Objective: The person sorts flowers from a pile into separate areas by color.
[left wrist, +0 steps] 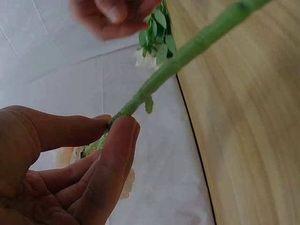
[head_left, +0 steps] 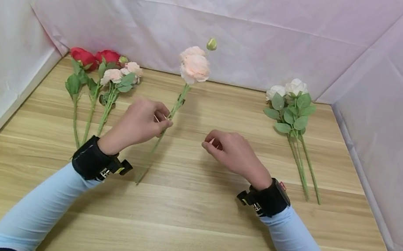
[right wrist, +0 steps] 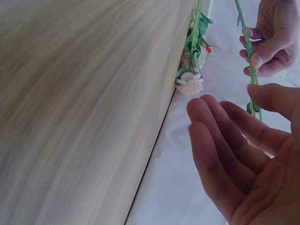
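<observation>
A light-blue sleeve (head_left: 38, 205) leads over the wooden table (head_left: 175, 236) to the left hand (head_left: 142, 122), which pinches a pale pink flower (head_left: 194, 66) by its stem (head_left: 185, 89), tilted in the air between red flowers (head_left: 84, 58) and white flowers (head_left: 293, 112), while the right hand (head_left: 237, 151), thumb and loosely bent fingers apart, hovers near it.

Beyond the loosely curved right hand (right wrist: 267, 173), the left hand (right wrist: 279, 44) pinches a green stem (right wrist: 244, 30).

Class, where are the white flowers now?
In the head view, the white flowers lie on the right side of the table, to the right of the right hand.
</observation>
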Demonstrator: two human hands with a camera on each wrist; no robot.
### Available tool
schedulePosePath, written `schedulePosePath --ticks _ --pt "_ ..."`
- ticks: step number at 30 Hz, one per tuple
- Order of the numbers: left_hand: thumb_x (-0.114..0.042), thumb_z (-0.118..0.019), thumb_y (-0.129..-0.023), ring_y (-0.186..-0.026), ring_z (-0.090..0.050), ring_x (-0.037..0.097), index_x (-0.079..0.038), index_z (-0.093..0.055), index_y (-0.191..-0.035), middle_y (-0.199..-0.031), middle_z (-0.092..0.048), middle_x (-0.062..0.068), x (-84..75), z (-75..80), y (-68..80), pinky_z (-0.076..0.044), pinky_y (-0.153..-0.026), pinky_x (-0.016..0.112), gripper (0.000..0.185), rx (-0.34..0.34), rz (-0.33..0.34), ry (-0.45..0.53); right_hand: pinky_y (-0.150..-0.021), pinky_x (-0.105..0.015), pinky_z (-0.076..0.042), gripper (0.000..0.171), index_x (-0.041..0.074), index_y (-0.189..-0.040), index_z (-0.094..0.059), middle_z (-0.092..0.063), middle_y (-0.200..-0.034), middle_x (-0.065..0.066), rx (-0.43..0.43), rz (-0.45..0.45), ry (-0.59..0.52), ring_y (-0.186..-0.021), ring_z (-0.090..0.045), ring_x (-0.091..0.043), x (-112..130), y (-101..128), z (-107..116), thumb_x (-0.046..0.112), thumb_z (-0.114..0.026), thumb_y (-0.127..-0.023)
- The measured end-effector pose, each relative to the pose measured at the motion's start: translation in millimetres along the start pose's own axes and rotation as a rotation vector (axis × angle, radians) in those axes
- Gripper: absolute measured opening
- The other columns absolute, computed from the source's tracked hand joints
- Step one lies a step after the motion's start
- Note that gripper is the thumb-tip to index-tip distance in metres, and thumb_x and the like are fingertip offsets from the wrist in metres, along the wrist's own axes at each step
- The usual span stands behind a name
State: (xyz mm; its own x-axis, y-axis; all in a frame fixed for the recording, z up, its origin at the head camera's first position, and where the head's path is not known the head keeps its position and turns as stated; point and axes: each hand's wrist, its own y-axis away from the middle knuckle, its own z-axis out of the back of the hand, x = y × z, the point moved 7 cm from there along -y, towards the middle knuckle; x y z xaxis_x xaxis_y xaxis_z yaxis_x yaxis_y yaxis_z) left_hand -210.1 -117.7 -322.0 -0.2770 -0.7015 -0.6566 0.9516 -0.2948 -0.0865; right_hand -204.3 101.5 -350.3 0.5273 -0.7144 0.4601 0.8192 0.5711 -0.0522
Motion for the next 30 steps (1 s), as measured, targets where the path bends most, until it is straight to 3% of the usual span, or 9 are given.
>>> schedulePosePath --ticks 6,12,18,25,30 --pt "-0.018 -0.073 -0.096 -0.058 -0.069 0.008 0.001 -0.073 -0.112 -0.088 -0.079 0.009 -12.1 -15.9 3.7 -0.059 -0.074 0.038 0.025 0.008 -0.029 0.034 -0.062 -0.029 -0.050 0.026 0.016 -0.112 -0.073 -0.073 -0.078 0.002 -0.038 0.018 -0.126 -0.065 -0.066 -0.009 7 1 3 0.035 -0.057 -0.107" --pt "-0.017 -0.075 -0.094 -0.057 -0.068 0.006 0.000 -0.074 -0.108 -0.085 -0.079 0.007 -24.2 -30.5 7.3 -0.058 -0.067 0.033 0.022 -0.004 -0.085 0.065 -0.065 -0.029 -0.057 0.033 0.009 -0.117 -0.070 -0.076 -0.088 -0.009 -0.046 0.001 -0.306 -0.074 -0.073 -0.019 14 1 2 0.033 -0.049 -0.110" --pt "-0.014 -0.077 -0.092 -0.059 -0.068 0.006 0.000 -0.075 -0.104 -0.082 -0.078 0.006 -36.4 -39.7 11.7 -0.056 -0.062 0.028 0.019 -0.015 -0.131 0.072 -0.067 -0.036 -0.061 0.034 0.010 -0.120 -0.068 -0.074 -0.089 -0.009 -0.030 -0.038 -0.485 -0.076 -0.074 -0.027 24 1 -3 0.035 -0.047 -0.111" --pt "-0.010 -0.076 -0.090 -0.063 -0.070 0.007 -0.001 -0.076 -0.104 -0.082 -0.079 0.006 -43.1 -45.0 17.0 -0.056 -0.062 0.026 0.017 -0.040 -0.145 0.089 -0.066 -0.041 -0.061 0.032 0.013 -0.106 -0.069 -0.073 -0.087 -0.007 -0.060 -0.056 -0.542 -0.074 -0.072 -0.019 28 2 -7 0.037 -0.050 -0.110" --pt "-0.008 -0.073 -0.090 -0.060 -0.069 0.005 -0.005 -0.076 -0.102 -0.081 -0.079 0.005 -46.9 -45.9 18.6 -0.055 -0.059 0.024 0.013 -0.051 -0.156 0.103 -0.067 -0.049 -0.061 0.030 0.010 -0.097 -0.068 -0.073 -0.086 -0.011 -0.069 -0.075 -0.584 -0.073 -0.072 -0.023 28 2 -10 0.034 -0.055 -0.108"
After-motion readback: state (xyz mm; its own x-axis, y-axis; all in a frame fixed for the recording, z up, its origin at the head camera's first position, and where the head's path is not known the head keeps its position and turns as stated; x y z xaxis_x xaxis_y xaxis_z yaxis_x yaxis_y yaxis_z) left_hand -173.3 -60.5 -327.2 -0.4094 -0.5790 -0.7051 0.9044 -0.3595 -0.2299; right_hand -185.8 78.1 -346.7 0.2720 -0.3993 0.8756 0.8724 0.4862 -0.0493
